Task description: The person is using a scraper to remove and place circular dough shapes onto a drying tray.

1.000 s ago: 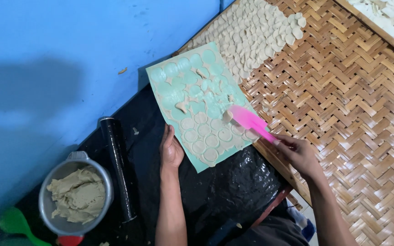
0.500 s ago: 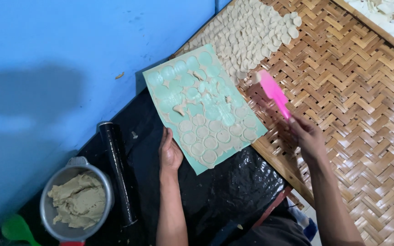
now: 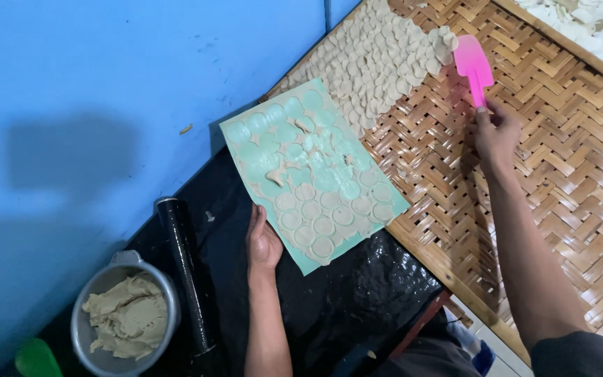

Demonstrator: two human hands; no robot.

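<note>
A small home-style food workshop for hand-made dough crackers, worked at floor level against a bright blue painted wall (image 3: 106,84). Evidence of the setting: a large woven bamboo drying tray (image 3: 560,160) carrying overlapping rows of thin round dough discs (image 3: 378,59); a pale green cutting mat (image 3: 312,174) bearing cut dough rounds and scraps; a black plastic sheet (image 3: 357,300) as work surface; a black rolling pin (image 3: 185,272); a metal pot of beige dough (image 3: 127,318); a pink silicone spatula (image 3: 474,66). A second tray of pale pieces (image 3: 594,21) lies at the upper right.
</note>
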